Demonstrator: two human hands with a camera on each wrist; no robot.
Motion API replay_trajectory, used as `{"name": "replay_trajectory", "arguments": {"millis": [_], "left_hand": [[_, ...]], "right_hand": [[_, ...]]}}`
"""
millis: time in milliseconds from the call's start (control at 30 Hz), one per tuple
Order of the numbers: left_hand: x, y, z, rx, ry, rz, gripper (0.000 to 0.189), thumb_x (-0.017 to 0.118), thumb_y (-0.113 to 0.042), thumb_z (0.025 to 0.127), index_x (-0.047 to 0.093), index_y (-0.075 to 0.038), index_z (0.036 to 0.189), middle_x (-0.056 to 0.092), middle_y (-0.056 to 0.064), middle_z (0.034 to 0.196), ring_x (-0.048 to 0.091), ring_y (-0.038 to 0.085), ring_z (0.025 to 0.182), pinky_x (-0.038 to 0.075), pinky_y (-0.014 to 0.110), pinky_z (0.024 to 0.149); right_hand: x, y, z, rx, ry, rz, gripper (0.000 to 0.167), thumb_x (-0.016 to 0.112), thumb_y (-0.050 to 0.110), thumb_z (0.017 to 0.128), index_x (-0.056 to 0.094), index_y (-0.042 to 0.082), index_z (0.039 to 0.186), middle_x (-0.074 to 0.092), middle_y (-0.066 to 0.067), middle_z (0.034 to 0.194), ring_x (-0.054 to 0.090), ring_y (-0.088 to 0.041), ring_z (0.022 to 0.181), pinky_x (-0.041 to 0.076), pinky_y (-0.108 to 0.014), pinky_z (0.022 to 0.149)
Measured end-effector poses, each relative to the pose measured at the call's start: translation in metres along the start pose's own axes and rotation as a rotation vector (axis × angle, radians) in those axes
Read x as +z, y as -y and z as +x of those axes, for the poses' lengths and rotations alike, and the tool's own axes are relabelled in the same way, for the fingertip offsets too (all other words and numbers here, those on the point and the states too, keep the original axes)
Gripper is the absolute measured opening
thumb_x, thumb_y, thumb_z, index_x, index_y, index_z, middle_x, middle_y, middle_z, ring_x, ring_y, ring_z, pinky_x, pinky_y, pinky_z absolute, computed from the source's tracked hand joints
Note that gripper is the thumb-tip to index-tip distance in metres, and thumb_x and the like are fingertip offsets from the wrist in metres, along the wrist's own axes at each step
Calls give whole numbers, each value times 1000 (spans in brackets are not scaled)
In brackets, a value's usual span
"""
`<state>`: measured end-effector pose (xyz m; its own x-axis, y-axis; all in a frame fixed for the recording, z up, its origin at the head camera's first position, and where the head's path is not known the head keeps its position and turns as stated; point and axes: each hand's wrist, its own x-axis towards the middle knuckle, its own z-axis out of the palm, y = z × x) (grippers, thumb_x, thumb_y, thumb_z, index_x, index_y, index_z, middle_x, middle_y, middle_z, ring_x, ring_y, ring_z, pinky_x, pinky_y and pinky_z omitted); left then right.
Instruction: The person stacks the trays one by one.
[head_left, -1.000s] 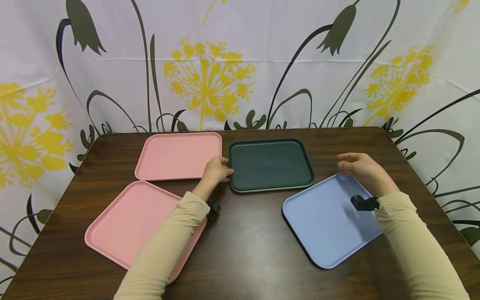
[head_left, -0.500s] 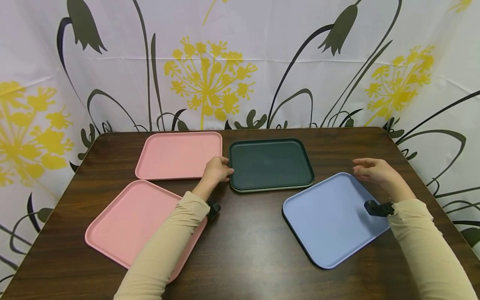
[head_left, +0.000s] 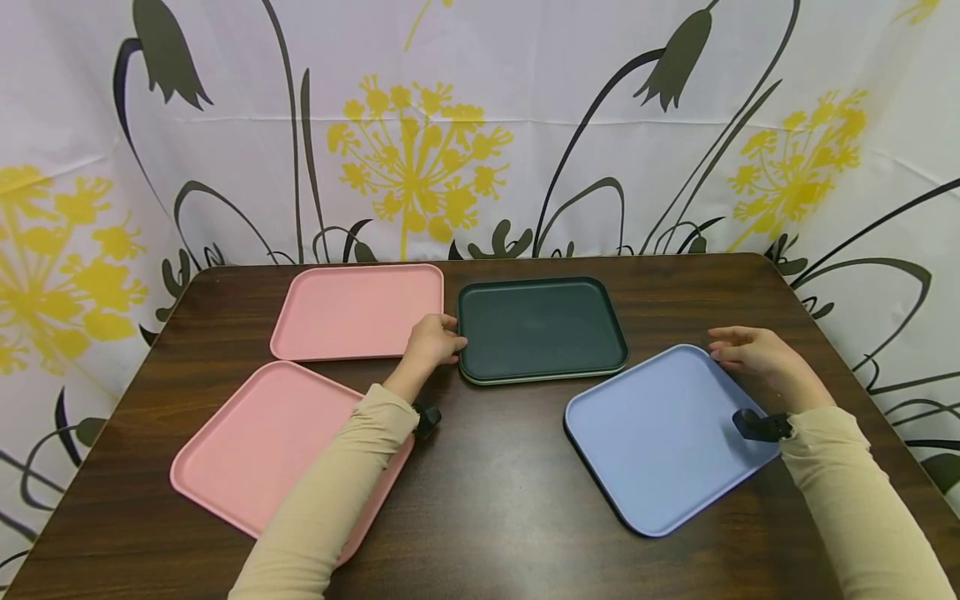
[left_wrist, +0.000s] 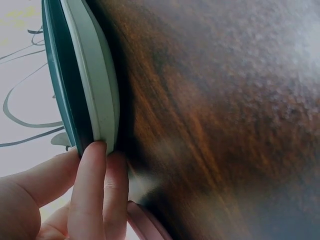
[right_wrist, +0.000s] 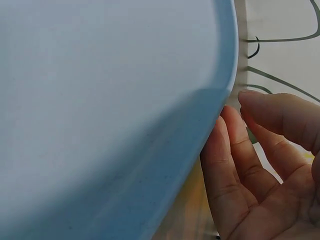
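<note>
My left hand (head_left: 432, 342) reaches to the left end of a dark green tray (head_left: 540, 327). That tray lies on top of a pale green tray (left_wrist: 102, 82), seen as a lighter edge in the left wrist view. Thumb and fingertips touch the stacked rims from the side. On the right, a light blue tray (head_left: 667, 442) lies turned at an angle, a dark edge showing beneath it. My right hand (head_left: 765, 362) is at its far right corner. In the right wrist view its fingertips meet the blue rim, while the thumb stands off from it.
A pink tray (head_left: 360, 312) lies at the table's back left. A larger pink tray (head_left: 262, 450) sits nearer, angled, partly under my left sleeve (head_left: 330, 492). The dark wooden table (head_left: 495, 500) ends at a flower-print cloth (head_left: 562, 50) behind.
My right hand has moved rightward and slightly nearer, from above the blue tray to its far right corner. My left hand and the trays have stayed where they were.
</note>
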<state>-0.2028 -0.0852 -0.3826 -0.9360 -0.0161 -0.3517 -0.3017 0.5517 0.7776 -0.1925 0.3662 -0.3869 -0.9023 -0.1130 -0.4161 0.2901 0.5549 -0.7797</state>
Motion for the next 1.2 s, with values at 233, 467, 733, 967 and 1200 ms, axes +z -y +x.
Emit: {"name": "replay_trajectory", "arguments": {"millis": [233, 467, 733, 967, 1200], "left_hand": [[-1, 0, -1, -8, -1, -12, 47, 60, -3, 91, 48, 4, 136, 62, 24, 124, 67, 32, 101, 61, 25, 72], [-2, -3, -3, 5, 7, 1, 46, 59, -2, 92, 47, 6, 136, 62, 26, 123, 68, 32, 102, 61, 27, 74], [2, 15, 25, 17, 3, -10, 47, 63, -3, 89, 50, 4, 133, 66, 22, 114, 71, 25, 87, 62, 29, 69], [-1, -2, -2, -6, 3, -4, 46, 60, -3, 92, 48, 5, 136, 62, 25, 122, 68, 31, 99, 61, 27, 73], [-3, -2, -5, -9, 3, -40, 47, 60, -2, 90, 48, 4, 136, 62, 25, 123, 68, 32, 100, 61, 26, 71]], "right_hand": [[1, -4, -1, 2, 2, -33, 58, 56, 4, 93, 30, -18, 139, 61, 20, 88, 56, 12, 79, 54, -10, 74], [4, -3, -3, 19, -21, -183, 53, 63, 14, 91, 44, -14, 133, 68, -3, 102, 54, 5, 81, 51, -12, 71], [4, -1, -2, 32, -23, -253, 48, 65, 15, 89, 53, -15, 123, 67, -16, 108, 56, -4, 81, 51, -17, 71], [3, -5, -2, 14, -18, -227, 48, 65, 17, 89, 52, -14, 123, 67, -3, 104, 54, -2, 81, 49, -15, 69], [1, -8, -5, -13, -39, -244, 51, 63, 20, 92, 50, -12, 130, 61, -23, 122, 54, 1, 86, 54, -20, 76]]}}
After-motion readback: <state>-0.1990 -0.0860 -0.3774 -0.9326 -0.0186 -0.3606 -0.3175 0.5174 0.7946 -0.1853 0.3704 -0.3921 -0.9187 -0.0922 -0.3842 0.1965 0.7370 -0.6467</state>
